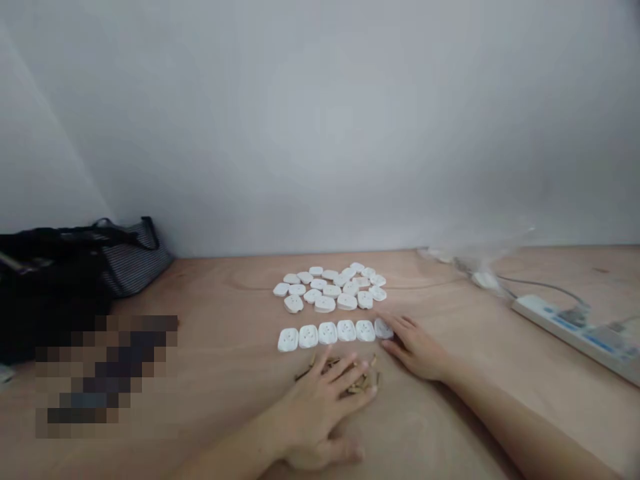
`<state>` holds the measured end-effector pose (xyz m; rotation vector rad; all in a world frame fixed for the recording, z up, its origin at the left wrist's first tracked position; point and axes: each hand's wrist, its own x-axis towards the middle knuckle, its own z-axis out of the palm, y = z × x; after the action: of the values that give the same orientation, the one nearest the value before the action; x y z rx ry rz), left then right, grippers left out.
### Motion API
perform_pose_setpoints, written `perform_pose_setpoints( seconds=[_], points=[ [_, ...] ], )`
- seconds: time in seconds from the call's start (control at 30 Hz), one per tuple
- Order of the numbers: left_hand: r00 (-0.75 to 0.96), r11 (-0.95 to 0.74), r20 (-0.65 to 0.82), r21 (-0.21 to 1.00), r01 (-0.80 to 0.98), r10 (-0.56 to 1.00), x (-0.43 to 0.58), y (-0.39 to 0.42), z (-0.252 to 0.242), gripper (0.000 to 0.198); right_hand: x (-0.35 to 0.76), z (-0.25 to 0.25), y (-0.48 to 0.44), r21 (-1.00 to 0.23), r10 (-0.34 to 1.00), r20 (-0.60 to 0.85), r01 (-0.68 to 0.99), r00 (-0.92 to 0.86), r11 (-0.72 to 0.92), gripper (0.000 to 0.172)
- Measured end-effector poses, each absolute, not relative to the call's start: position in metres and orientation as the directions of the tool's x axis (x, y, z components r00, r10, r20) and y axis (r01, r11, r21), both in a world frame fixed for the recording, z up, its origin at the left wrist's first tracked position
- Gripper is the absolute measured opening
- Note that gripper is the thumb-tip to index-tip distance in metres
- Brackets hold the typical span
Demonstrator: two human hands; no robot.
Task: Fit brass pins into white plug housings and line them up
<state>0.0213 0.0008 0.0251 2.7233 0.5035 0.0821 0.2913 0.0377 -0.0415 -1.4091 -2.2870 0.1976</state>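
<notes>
A row of several white socket faceplates (327, 333) lies across the wooden table (225, 373). Behind it sits a loose cluster of several more white faceplates (331, 288). My left hand (320, 410) lies flat with fingers spread on a small heap of brass-coloured metal pieces (357, 381). My right hand (417, 350) rests on the table with its fingertips at the rightmost faceplate (383, 328) of the row; the fingers are stretched out and low.
A black bag and a striped pouch (133, 257) sit at the left against the grey wall. A pixelated patch (105, 373) covers part of the table at the left. A white power strip (575, 327) with cables and a clear plastic bag (480, 257) lie at the right.
</notes>
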Motion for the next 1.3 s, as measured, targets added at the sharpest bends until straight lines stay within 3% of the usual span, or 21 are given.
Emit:
perform_pose_setpoints(
  seconds=[0.3,0.47,0.53,0.77,0.87,1.07,1.3],
  points=[
    [0.891,-0.861,0.015,0.266,0.434,0.454,0.033,0.005,0.019,0.063,0.295,-0.040,0.045,-0.387,0.860,0.290,0.770,-0.421,0.507,0.056],
    [0.842,-0.843,0.109,0.183,0.506,0.529,0.013,-0.004,0.009,0.062,0.291,-0.028,0.025,-0.337,0.800,0.278,0.726,-0.531,0.599,0.104],
    [0.814,-0.820,0.121,0.168,0.547,0.568,0.000,-0.007,0.004,0.060,0.285,-0.026,0.020,-0.306,0.782,0.261,0.720,-0.566,0.623,0.111],
    [0.790,-0.789,0.069,0.149,0.596,0.610,-0.024,-0.008,-0.003,0.066,0.266,-0.029,0.027,-0.251,0.827,0.336,0.803,-0.451,0.540,0.095],
    [0.801,-0.794,0.055,0.190,0.578,0.596,-0.024,-0.005,0.000,0.067,0.263,-0.028,0.022,-0.249,0.784,0.370,0.760,-0.498,0.600,0.085],
    [0.818,-0.796,0.049,0.269,0.542,0.574,-0.026,0.000,0.005,0.066,0.250,-0.018,-0.003,-0.333,0.584,0.171,0.512,-0.793,0.792,0.077],
    [0.830,-0.799,0.024,0.288,0.528,0.557,-0.030,0.000,0.002,0.068,0.245,-0.013,-0.005,-0.392,0.602,0.131,0.517,-0.788,0.761,0.076]
  ],
)
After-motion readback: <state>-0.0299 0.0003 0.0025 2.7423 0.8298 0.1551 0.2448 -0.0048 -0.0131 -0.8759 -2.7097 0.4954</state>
